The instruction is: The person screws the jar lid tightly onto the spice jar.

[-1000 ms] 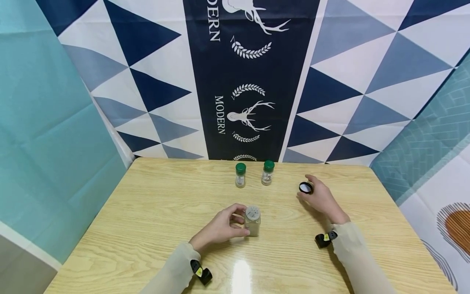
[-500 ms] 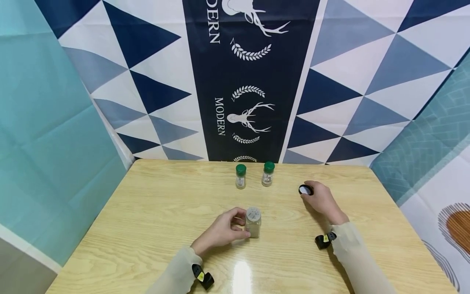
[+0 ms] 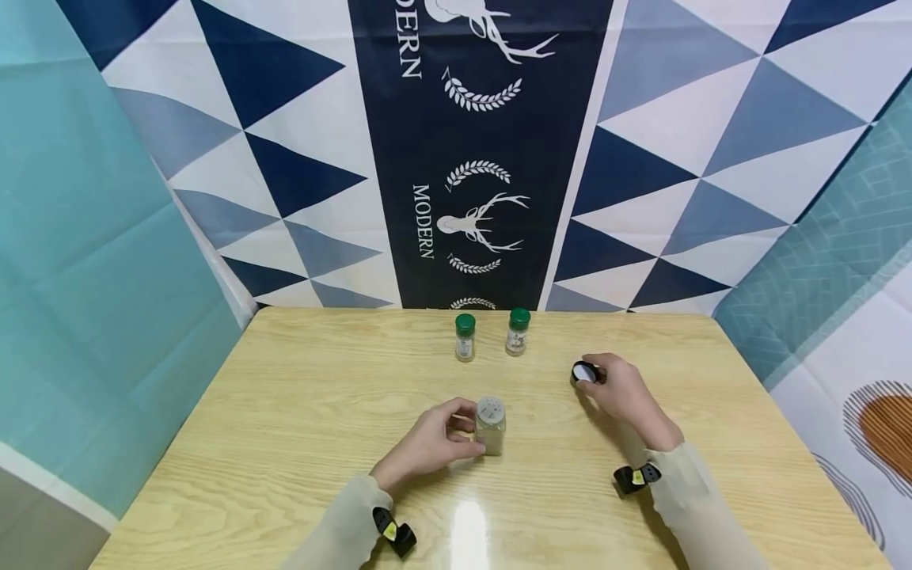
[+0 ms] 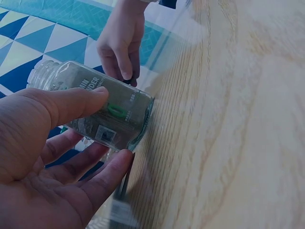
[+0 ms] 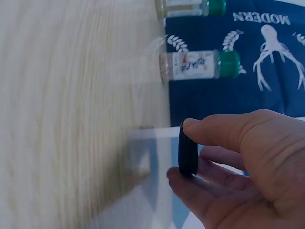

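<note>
Clear glass square-sided jar (image 3: 490,435) is held near by the left hand (image 3: 432,443); farther right, the right hand (image 3: 627,389) pinches a round black lid (image 3: 585,373).

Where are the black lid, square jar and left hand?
Black lid (image 5: 188,151): right wrist view, side edge.
Square jar (image 3: 491,434): head view, side below top.
Left hand (image 3: 429,440): head view, back of the hand.

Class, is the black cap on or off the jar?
Off: the right hand holds the black cap away from the jar, whose perforated top shows uncovered.
</note>
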Demonstrator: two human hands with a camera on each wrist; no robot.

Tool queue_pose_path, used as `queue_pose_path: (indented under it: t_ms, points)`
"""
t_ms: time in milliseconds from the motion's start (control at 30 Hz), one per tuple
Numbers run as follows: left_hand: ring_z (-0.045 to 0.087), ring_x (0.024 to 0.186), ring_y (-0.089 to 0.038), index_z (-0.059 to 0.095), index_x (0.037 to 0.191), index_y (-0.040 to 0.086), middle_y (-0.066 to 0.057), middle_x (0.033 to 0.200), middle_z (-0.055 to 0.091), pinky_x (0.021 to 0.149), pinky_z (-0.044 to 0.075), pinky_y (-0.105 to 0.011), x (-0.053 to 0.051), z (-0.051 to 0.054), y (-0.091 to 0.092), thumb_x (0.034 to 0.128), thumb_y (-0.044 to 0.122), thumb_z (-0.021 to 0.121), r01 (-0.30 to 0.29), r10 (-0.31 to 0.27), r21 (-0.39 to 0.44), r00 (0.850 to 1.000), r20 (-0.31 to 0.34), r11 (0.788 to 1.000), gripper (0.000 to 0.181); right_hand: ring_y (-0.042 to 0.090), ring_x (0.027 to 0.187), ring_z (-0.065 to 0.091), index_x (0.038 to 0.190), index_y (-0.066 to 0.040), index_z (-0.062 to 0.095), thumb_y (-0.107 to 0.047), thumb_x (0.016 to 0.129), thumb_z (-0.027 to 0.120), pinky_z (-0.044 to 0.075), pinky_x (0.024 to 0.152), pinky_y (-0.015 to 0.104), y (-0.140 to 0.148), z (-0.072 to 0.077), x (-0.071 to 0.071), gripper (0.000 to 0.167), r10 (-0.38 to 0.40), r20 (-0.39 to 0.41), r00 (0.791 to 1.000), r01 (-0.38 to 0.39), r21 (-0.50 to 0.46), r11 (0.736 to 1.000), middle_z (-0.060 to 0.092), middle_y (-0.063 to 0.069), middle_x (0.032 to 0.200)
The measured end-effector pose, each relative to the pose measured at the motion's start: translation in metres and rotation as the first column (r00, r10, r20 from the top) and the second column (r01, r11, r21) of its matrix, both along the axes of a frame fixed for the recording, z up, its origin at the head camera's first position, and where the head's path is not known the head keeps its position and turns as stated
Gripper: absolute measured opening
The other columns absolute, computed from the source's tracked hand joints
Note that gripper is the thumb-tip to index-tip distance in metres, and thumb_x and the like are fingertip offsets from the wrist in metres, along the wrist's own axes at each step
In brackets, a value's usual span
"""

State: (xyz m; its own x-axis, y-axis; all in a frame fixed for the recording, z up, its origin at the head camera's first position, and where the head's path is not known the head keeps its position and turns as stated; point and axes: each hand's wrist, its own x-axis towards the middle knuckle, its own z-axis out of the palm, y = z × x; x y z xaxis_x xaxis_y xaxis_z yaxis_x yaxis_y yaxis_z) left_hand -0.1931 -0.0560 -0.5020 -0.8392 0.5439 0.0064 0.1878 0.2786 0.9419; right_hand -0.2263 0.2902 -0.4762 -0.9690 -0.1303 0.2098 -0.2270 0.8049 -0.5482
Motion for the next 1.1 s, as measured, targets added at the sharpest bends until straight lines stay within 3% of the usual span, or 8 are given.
queue_pose_path:
  t_ms: [267,433,600,1100]
  points:
    - [0.065,0.113,-0.023,0.061,0.133,0.006,-0.009,0.126,0.065,0.09,0.059,-0.022,0.001,0.0,0.0,0.0874,0.01,0.083,0.02,-0.02,0.011,1.0,0.016,1.0,0.051,0.044,0.101,0.071,0.129,0.014,0.062,-0.003,0.089,0.078,0.064,0.081,0.046,-0.012,0.01,0.015,0.047,0.049,-0.025,0.998,-0.049,-0.027,0.998,0.063,0.035,0.123]
    - [0.064,0.114,-0.023,0.061,0.134,0.007,-0.009,0.126,0.065,0.091,0.059,-0.022,0.0,0.001,-0.001,0.0881,0.01,0.082,0.025,-0.025,0.012,1.0,0.019,1.0,0.051,0.042,0.101,0.071,0.126,0.013,0.064,0.005,0.086,0.076,0.064,0.082,0.043,-0.024,0.023,0.023,0.043,0.11,-0.073,0.991,-0.115,-0.058,0.992,0.064,0.032,0.12]
    - [0.065,0.114,-0.023,0.061,0.133,0.006,-0.009,0.126,0.065,0.092,0.059,-0.023,0.0,0.001,-0.002,0.0876,0.01,0.083,0.021,-0.021,0.008,1.0,0.02,1.0,0.051,0.039,0.102,0.071,0.126,0.011,0.065,0.005,0.087,0.077,0.064,0.084,0.04,-0.035,0.035,0.032,0.041,0.134,-0.064,0.989,-0.14,-0.1,0.985,0.065,0.028,0.12]
    - [0.065,0.113,-0.021,0.062,0.132,0.008,-0.008,0.124,0.066,0.091,0.059,-0.022,-0.002,0.003,-0.003,0.0875,0.01,0.083,0.01,-0.01,-0.001,1.0,0.021,1.0,0.049,0.031,0.1,0.072,0.123,0.005,0.068,0.002,0.084,0.082,0.064,0.083,0.036,-0.057,0.041,0.043,0.041,0.211,-0.105,0.972,-0.22,-0.082,0.972,0.067,0.019,0.116]
